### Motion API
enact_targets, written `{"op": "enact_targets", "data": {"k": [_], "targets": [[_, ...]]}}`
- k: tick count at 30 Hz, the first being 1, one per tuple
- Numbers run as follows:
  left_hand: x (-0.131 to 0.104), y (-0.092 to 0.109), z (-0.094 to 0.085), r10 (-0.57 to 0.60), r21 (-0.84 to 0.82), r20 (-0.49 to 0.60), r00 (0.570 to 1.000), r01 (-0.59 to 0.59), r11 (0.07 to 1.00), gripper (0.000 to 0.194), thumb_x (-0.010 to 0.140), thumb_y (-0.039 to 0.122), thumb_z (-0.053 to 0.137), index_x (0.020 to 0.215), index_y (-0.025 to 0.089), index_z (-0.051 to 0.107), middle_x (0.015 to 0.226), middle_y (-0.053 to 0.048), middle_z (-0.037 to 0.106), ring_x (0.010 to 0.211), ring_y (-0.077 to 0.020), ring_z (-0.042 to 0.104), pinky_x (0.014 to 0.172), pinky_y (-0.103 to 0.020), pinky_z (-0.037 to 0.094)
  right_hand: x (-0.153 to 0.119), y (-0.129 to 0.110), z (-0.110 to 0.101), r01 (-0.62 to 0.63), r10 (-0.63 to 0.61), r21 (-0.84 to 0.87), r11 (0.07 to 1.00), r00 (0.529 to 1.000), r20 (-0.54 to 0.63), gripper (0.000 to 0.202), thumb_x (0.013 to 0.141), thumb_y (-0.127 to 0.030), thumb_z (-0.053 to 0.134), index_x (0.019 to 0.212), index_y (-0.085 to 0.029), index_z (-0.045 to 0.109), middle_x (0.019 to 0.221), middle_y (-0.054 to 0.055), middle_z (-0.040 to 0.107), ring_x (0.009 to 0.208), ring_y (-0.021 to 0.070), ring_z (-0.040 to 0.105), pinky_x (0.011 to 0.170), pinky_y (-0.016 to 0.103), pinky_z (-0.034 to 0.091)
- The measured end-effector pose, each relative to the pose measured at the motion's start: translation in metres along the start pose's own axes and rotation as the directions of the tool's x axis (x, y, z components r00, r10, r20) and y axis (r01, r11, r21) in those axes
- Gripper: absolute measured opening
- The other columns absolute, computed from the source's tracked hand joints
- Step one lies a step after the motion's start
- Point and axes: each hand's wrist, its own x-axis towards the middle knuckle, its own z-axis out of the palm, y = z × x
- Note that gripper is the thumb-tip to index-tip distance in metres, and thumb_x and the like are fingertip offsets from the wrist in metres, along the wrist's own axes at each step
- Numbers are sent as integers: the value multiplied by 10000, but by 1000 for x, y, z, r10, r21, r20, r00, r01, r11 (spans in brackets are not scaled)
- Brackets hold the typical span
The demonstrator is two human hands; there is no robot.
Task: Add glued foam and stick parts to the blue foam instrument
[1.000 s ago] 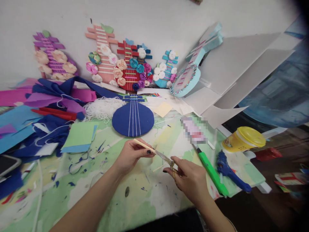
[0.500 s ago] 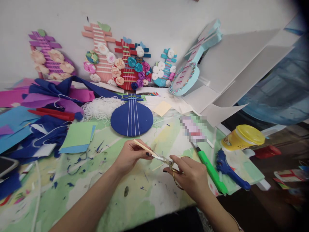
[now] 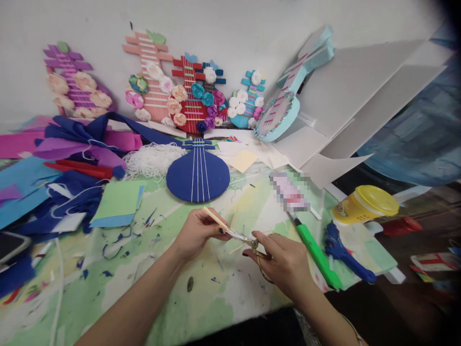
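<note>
Between thumb and fingers, my left hand (image 3: 200, 233) pinches a thin cream strip (image 3: 213, 216) that slants down to the right. My right hand (image 3: 283, 259) has its fingers in the handles of small gold scissors (image 3: 254, 243). The blades point left and meet the strip's lower end by my left fingertips; whether they are closed on it is too small to tell. Another short pale strip (image 3: 236, 249) lies on the table below the blades. Just beyond my hands lies a dark blue rounded guitar shape (image 3: 198, 178) with white strings and a short neck.
Decorated paper guitars (image 3: 190, 96) lean on the wall. Coloured paper (image 3: 118, 199), blue scraps and white string (image 3: 153, 161) lie left. On the right are a green cutter (image 3: 317, 254), a blue glue gun (image 3: 345, 254), a yellow-lidded tub (image 3: 367, 204) and white boards (image 3: 345, 96).
The whole view has shifted slightly. Both hands keep nearly the same places and grips, and the scissor blades look a little closer together.
</note>
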Motion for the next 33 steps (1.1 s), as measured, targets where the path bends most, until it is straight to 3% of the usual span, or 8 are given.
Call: {"op": "enact_targets", "data": {"k": [13, 23, 33], "targets": [[1, -3, 1, -46, -4, -28, 999, 46, 999, 121, 558, 115, 766, 608, 113, 656, 538, -2, 640, 515, -135, 633, 518, -239, 551, 0, 2, 0, 42, -45, -57, 997, 998, -41, 315, 802, -414, 616, 887, -118, 676, 512, -5, 605, 452, 87, 523, 460, 235, 315], [0, -4, 3, -14, 33, -24, 1000, 15, 999, 131, 570, 123, 758, 616, 117, 636, 573, 2, 635, 554, -127, 620, 555, -268, 563, -2, -3, 3, -65, 65, 26, 998, 998, 10, 369, 806, -459, 589, 925, -126, 692, 513, 11, 602, 431, 87, 485, 451, 216, 333], [0, -4, 5, 1, 6, -51, 999, -1, 1000, 120, 559, 80, 735, 603, 126, 633, 566, 15, 624, 536, -109, 596, 523, -237, 544, 0, -4, 7, -26, 29, 61, 998, 999, -44, 426, 791, -502, 585, 880, -99, 692, 491, 5, 602, 422, 82, 509, 454, 213, 338]]}}
